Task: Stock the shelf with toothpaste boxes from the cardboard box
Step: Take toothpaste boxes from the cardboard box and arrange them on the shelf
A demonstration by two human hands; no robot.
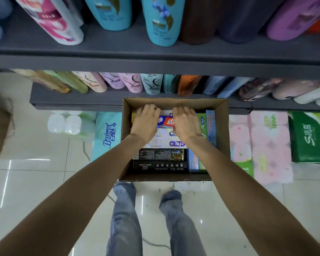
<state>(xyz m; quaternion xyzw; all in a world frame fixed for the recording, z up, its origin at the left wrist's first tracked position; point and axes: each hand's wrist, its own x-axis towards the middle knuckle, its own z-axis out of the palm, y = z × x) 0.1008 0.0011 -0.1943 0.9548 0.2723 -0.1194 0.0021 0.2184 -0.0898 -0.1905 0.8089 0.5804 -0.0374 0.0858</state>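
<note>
The toothpaste boxes (pixel 163 137) lie flat and packed in rows inside the open cardboard box (pixel 221 130) on the floor below the lower shelf (pixel 78 102); they look light, stiff and smooth, likely to dent if squeezed, so best taken by the long edges. The left hand (pixel 145 121) and right hand (pixel 186 122) both reach in with fingers curled down over the far edge of the top blue-and-red box (pixel 165 121), apparently gripping it together, though the fingertips are hidden.

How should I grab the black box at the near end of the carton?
Probably from above, pinching the long sides of the black box. It lies flat, packed tight against its neighbour and the carton wall, so only its top is free.
</note>
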